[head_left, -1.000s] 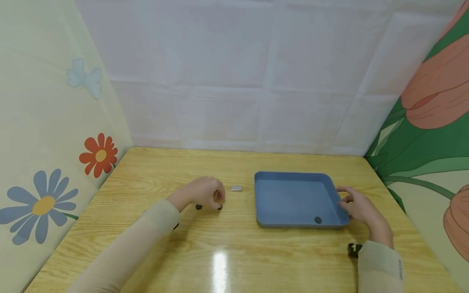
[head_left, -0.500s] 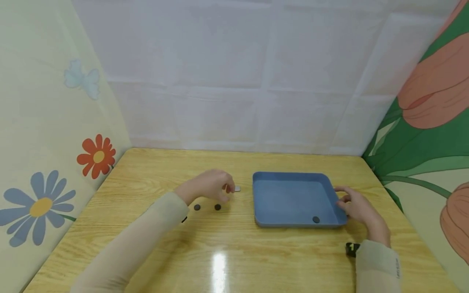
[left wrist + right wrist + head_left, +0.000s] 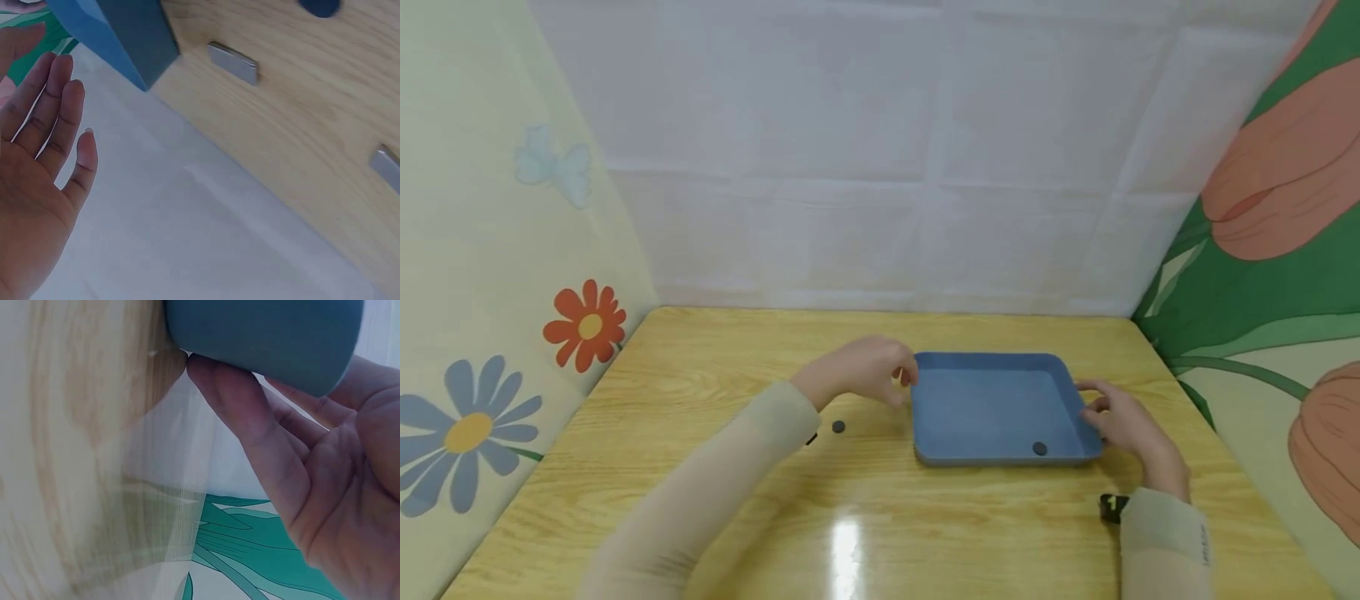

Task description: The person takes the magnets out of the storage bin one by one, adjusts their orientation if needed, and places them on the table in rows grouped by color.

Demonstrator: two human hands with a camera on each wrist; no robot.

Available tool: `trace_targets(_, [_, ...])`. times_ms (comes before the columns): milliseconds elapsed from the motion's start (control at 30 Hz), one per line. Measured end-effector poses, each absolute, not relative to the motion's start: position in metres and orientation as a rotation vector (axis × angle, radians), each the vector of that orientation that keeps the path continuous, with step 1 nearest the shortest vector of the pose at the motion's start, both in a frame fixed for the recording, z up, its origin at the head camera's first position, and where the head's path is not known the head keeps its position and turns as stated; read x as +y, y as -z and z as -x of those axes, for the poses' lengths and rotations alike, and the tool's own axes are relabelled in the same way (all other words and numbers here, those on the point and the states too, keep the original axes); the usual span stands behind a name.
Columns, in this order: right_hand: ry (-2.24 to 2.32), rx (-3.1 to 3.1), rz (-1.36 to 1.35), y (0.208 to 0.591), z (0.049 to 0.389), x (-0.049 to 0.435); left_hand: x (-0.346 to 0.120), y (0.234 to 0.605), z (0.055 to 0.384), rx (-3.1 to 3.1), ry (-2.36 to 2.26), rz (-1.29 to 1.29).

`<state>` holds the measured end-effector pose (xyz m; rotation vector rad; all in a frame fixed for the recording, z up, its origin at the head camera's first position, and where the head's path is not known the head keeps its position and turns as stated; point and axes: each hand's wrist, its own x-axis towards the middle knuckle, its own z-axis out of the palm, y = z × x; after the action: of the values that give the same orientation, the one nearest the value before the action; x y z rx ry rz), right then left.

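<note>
A shallow blue tray sits right of the table's middle, with a small dark disc on its floor near the front right. My left hand hovers by the tray's left wall. In the left wrist view, its fingers stretch out loosely, and nothing shows in them. My right hand holds the tray's right wall, thumb at the rim and fingers along the outside. Another dark disc lies left of the tray. A flat silver rectangular piece lies near the tray's corner.
A second silver piece lies farther along the wooden table. Beside the right sleeve is a black object with a yellow mark. White cloth closes off the back, and patterned cloths stand at both sides.
My left hand has moved right, from the dark discs past the silver piece to the tray's left side. The left arm now hides one disc. My right hand stays at the tray.
</note>
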<state>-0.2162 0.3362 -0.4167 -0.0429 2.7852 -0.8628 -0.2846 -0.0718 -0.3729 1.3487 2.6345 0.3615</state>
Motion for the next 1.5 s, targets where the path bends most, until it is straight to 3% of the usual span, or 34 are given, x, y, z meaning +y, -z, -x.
trace_targets(1033, [0.887, 2.783, 0.002, 0.421, 0.218, 0.334, 0.059, 0.383, 0.291, 2.466, -0.190, -1.647])
trace_targets(1500, [0.866, 2.789, 0.011, 0.420, 0.218, 0.333, 0.094, 0.400, 0.289, 2.364, -0.215, -1.621])
